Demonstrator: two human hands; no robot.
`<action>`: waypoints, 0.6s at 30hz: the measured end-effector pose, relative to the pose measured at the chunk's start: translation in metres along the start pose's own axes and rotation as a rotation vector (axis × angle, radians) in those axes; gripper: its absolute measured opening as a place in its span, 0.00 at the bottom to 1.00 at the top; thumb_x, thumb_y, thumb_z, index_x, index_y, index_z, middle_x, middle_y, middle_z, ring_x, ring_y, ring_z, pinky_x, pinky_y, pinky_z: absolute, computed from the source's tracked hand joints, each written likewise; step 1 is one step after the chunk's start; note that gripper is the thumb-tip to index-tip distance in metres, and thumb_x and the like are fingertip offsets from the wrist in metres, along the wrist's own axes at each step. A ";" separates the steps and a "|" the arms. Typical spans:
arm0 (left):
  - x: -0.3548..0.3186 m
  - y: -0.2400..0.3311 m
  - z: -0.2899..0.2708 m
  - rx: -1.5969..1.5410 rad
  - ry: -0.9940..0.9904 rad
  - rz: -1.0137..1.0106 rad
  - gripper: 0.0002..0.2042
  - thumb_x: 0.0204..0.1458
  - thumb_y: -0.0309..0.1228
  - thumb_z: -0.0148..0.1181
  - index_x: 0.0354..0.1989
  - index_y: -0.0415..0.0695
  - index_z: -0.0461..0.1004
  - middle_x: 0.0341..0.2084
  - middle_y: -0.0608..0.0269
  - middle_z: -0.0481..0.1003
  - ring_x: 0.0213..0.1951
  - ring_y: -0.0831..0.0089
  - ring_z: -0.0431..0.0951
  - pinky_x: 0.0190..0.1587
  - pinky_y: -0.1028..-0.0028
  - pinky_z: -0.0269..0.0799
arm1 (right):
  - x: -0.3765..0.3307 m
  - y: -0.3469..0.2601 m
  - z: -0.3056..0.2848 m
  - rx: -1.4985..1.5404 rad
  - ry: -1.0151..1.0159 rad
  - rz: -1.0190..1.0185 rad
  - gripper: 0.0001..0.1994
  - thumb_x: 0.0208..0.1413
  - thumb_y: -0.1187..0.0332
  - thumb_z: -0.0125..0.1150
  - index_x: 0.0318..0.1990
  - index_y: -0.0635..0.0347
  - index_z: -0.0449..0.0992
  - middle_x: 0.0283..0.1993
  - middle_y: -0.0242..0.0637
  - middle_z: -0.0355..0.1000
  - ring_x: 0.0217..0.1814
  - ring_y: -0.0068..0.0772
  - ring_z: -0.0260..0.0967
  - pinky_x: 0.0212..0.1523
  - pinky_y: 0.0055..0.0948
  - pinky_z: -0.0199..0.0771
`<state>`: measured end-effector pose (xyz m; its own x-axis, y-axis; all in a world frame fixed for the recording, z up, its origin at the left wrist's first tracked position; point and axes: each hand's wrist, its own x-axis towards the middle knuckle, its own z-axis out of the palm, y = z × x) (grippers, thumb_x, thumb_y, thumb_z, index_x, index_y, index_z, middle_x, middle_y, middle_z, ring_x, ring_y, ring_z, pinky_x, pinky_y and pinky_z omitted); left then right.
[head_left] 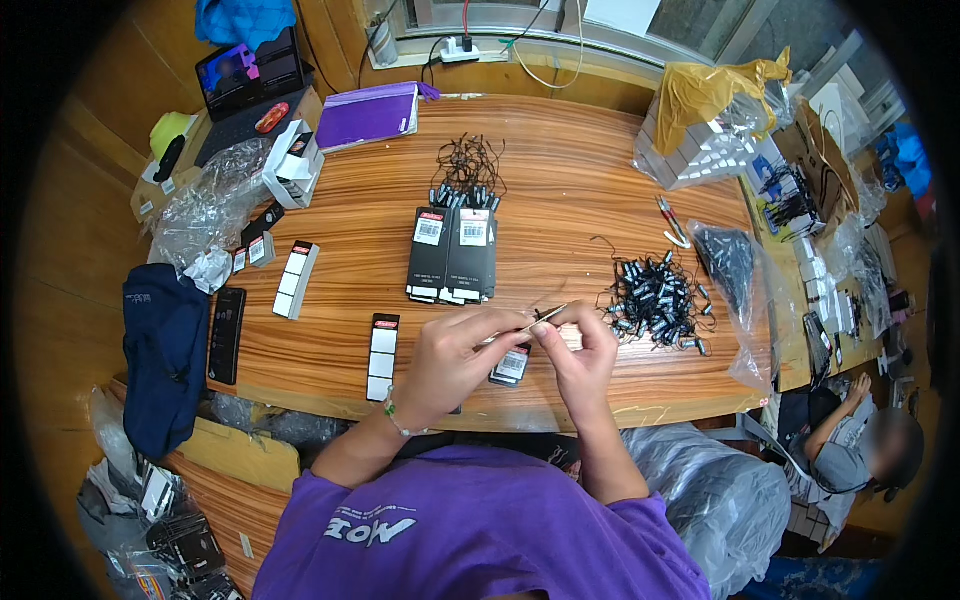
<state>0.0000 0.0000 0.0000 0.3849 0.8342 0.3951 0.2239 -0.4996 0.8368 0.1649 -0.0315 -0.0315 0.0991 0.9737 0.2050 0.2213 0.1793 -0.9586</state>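
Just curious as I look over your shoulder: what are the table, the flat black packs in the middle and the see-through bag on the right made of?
Table: wood by the look, with orange-brown grain lines and a slight sheen, perhaps varnished or veneer. Black packs: probably matte card or plastic, with white paper labels; hard to tell which. Bag: thin clear plastic film, crinkled and glinting.

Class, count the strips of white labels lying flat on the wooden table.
2 strips of white labels: one left of the black packages, one by the left hand. Others may be hidden under the hands.
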 end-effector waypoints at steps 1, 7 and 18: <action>0.000 0.001 0.002 -0.011 0.020 0.012 0.07 0.44 0.20 0.60 0.33 0.37 0.77 0.31 0.56 0.78 0.31 0.70 0.79 0.34 0.78 0.73 | 0.001 0.003 0.003 0.019 0.108 -0.046 0.14 0.41 0.70 0.67 0.35 0.63 0.70 0.31 0.36 0.66 0.38 0.30 0.63 0.38 0.25 0.62; 0.001 0.003 0.009 -0.114 0.062 -0.065 0.07 0.43 0.19 0.59 0.32 0.37 0.76 0.28 0.58 0.77 0.28 0.72 0.77 0.32 0.77 0.72 | 0.009 0.004 -0.001 0.073 0.171 -0.134 0.13 0.40 0.72 0.67 0.33 0.64 0.69 0.32 0.34 0.64 0.40 0.26 0.62 0.41 0.24 0.61; 0.008 -0.008 0.004 0.273 -0.010 0.412 0.11 0.38 0.20 0.58 0.33 0.41 0.74 0.28 0.61 0.74 0.32 0.65 0.75 0.37 0.71 0.72 | 0.017 -0.002 -0.012 0.576 -0.170 0.230 0.00 0.48 0.77 0.55 0.28 0.64 0.71 0.35 0.31 0.65 0.38 0.22 0.61 0.42 0.20 0.58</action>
<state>0.0048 0.0099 -0.0046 0.4993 0.5526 0.6674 0.2774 -0.8316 0.4811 0.1776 -0.0167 -0.0232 -0.0835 0.9965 -0.0078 -0.3488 -0.0366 -0.9365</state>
